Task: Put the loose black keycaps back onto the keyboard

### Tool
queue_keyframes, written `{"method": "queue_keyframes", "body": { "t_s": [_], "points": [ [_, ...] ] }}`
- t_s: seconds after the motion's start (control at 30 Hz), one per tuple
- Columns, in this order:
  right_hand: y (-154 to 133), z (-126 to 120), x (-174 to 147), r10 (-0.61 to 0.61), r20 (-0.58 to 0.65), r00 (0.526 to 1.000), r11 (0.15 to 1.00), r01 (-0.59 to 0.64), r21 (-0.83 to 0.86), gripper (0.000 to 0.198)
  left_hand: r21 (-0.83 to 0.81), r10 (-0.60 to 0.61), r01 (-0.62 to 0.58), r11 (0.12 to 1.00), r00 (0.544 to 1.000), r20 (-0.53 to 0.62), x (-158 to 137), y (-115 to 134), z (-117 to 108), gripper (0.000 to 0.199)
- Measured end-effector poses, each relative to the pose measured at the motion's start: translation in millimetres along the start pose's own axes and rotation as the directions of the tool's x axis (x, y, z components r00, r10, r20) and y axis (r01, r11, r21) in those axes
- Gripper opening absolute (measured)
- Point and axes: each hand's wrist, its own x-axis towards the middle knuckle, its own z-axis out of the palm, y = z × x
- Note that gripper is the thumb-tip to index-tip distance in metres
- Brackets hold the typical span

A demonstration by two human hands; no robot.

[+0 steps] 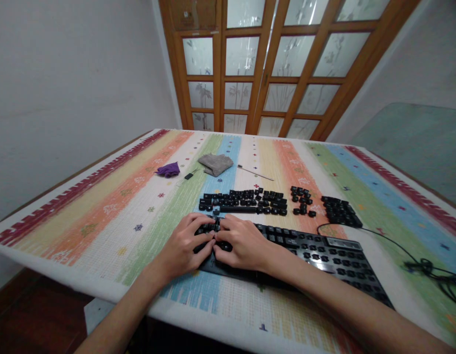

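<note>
A black computer keyboard (316,255) lies at the table's near side, many of its key positions without caps. My left hand (185,243) is closed around its left end, fingers curled over the keys. Close beside it, my right hand (240,241) has its fingers bent down onto the same end, thumb near the left thumb. Both sets of fingertips meet there, and any small part between them is hidden. Just behind the keyboard, loose black keycaps (246,199) lie in rows, with a smaller cluster (301,199) and a number-pad group (340,211) to the right.
Farther back lie a purple cloth (168,169), a small black object (189,175), a folded grey cloth (215,163) and a thin stick with a dark end (255,172). The keyboard cable (427,268) coils at right. A striped tablecloth (139,246) covers the table.
</note>
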Motion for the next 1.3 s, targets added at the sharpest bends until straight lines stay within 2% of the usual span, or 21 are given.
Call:
{"method": "queue_keyframes", "body": {
  "t_s": [0.43, 0.63, 0.73, 0.8, 0.9, 1.0, 1.13, 1.3],
  "points": [
    [-6, -1, 2, -0.014, 0.075, 0.997, 0.998, 0.018, -0.054, 0.016, 0.025, 0.015, -0.016, 1.0, 1.0, 0.015, -2, 1, 2, 0.018],
    [3, -19, 13, -0.013, 0.103, 0.995, 1.0, 0.013, -0.007, 0.017, -0.016, 0.005, -0.006, 1.0, 1.0, -0.025, -7, 0, 6, 0.018],
    [25, -30, 21, 0.102, -0.001, 0.995, 0.995, -0.102, 0.011, 0.016, -0.013, 0.009, -0.01, 1.0, 0.999, -0.046, -8, -1, 7, 0.018],
    [45, -33, 27, 0.224, -0.057, 0.973, 0.974, -0.225, -0.005, 0.017, -0.004, 0.015, -0.015, 1.0, 0.998, -0.056, -8, -1, 7, 0.018],
    [74, -31, 35, 0.373, -0.06, 0.926, 0.926, -0.376, -0.042, 0.018, 0.013, 0.023, -0.022, 1.0, 0.997, -0.076, -8, -3, 7, 0.02],
    [95, -24, 43, 0.427, -0.058, 0.903, 0.901, -0.43, -0.063, 0.019, 0.029, 0.06, -0.058, 0.998, 0.994, -0.096, -9, -4, 8, 0.02],
    [107, -15, 53, 0.467, -0.059, 0.882, 0.878, -0.471, -0.09, 0.023, 0.034, 0.11, -0.107, 0.994, 0.99, -0.087, -10, -5, 9, 0.019],
    [113, -6, 63, 0.493, -0.04, 0.869, 0.862, -0.494, -0.115, 0.024, 0.017, 0.079, -0.078, 0.997, 0.995, -0.063, -9, -4, 8, 0.019]
  ]
}}
